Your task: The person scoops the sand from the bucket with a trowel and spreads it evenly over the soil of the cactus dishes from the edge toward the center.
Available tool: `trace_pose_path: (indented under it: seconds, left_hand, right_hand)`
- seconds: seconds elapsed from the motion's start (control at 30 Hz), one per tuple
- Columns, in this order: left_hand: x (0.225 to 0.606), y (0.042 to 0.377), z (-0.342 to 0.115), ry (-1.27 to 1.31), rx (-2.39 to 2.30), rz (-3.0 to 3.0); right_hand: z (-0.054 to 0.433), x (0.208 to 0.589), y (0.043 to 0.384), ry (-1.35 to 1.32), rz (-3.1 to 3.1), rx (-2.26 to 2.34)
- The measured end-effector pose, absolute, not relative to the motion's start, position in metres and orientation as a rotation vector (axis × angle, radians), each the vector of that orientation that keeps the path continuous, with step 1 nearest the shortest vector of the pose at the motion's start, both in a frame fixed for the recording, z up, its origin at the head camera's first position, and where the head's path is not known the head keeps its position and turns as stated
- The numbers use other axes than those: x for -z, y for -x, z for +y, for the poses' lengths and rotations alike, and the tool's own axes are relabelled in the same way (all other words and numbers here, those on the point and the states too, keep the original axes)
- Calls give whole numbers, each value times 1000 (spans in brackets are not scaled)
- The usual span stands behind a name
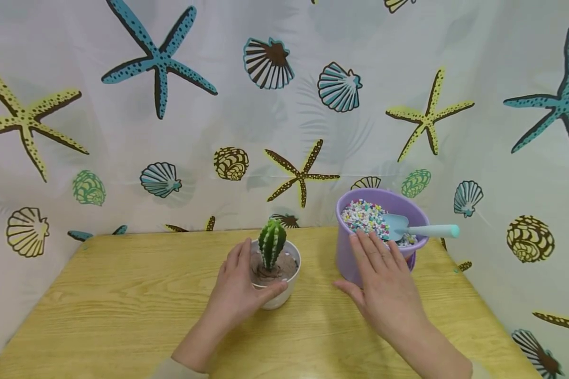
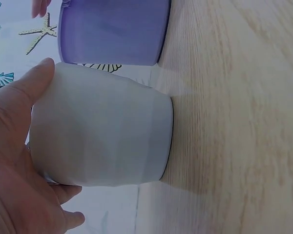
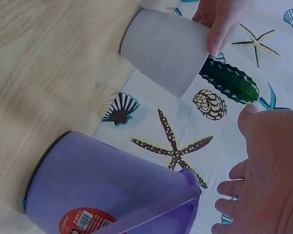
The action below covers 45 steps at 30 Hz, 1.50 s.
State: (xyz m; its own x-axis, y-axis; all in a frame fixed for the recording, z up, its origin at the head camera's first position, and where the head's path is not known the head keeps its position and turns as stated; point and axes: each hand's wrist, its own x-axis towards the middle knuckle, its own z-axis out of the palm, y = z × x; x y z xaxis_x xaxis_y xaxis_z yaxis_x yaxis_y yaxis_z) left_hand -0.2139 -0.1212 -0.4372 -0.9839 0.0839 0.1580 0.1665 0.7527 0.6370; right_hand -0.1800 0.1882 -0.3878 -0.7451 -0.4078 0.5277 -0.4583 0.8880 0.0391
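A small green cactus [image 1: 272, 243] stands upright in brown soil in a white pot [image 1: 281, 299] on the table. My left hand [image 1: 237, 295] grips the pot near its rim, thumb at the front and fingers round the left side. To the right is a purple bucket [image 1: 345, 258], filled with small multicoloured pebbles [image 1: 364, 215]. A light blue toy shovel [image 1: 431, 230] lies in the pebbles, its handle sticking out over the right rim. With fingers straight and holding nothing, my right hand [image 1: 391, 287] hovers at the bucket's near side; the right wrist view shows its fingertips beside the rim.
The wood-grain table [image 1: 123, 300] carries the pot and the bucket. Behind and at the sides hangs a white cloth [image 1: 194, 131] printed with starfish and shells. On the bucket's outside are a purple carrying handle [image 3: 158, 207] and a red label [image 3: 80, 220].
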Motion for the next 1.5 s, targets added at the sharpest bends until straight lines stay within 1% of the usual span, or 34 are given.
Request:
trace_pose_path:
  seconds: [0.27,0.5,0.87,1.23,1.5]
  left_hand:
    - [438,211,-123,215,1095,-2817]
    - [441,208,-125,235,1164,-2803]
    - [444,213,-122,219,1292,-2780]
    - [441,218,-120,251,1365,-2758]
    - [443,221,-120,235,1413,-2740]
  right_hand:
    - [192,381,174,-586,-2498,-131]
    - [204,371,168,-486,-2560,-129]
    - [235,357,180,-390,-2583,-112]
    - [271,340,204,-357,-2546,-69]
    - [285,334,214,-339,-2573,-17]
